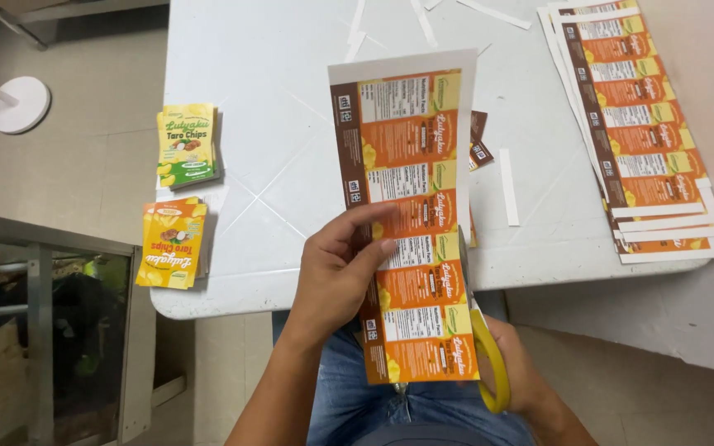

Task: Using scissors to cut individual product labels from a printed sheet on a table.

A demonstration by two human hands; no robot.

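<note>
Two hands trimming a printed label strip over the desk's near edge.

The right hand point(518, 372) grips yellow-handled scissors point(489, 355), fingers closed through the loops; the left hand point(336, 277) pinches the orange-and-brown label strip point(411, 206). Cut label piles point(179, 194) lie by the desk's point(274, 99) left edge, uncut sheets point(638, 124) near its far right corner.

We've got a label strip point(411, 223) that's mostly orange with a brown band down its nine o'clock edge, white panels, yellow-green squares and white margins. Scissors point(489, 355) have yellow handles. The stack of sheets point(646, 140) at two o'clock shows the same orange-brown-white pattern. At nine o'clock, one pile of cut labels point(187, 144) is yellow and green, the other point(172, 244) yellow-orange. Table point(266, 99) is white, jeans point(349, 396) blue.
</note>
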